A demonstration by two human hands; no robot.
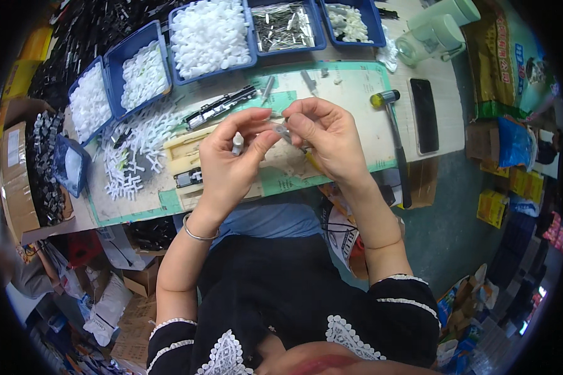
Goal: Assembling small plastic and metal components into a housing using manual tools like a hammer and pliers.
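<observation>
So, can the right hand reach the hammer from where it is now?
Probably yes: the hammer lies close by the right hand, with nothing visible blocking the way. However, that hand appears to pinch a small grey part, which might need putting down first.

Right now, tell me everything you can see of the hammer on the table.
The hammer lies with its small head, yellow at the left end, farthest from the person. Its slim shaft looks metallic; its long dark grip, apparently rubber or plastic, reaches past the near edge of the table. It rests between the right hand and the dark phone, touching neither.
</observation>
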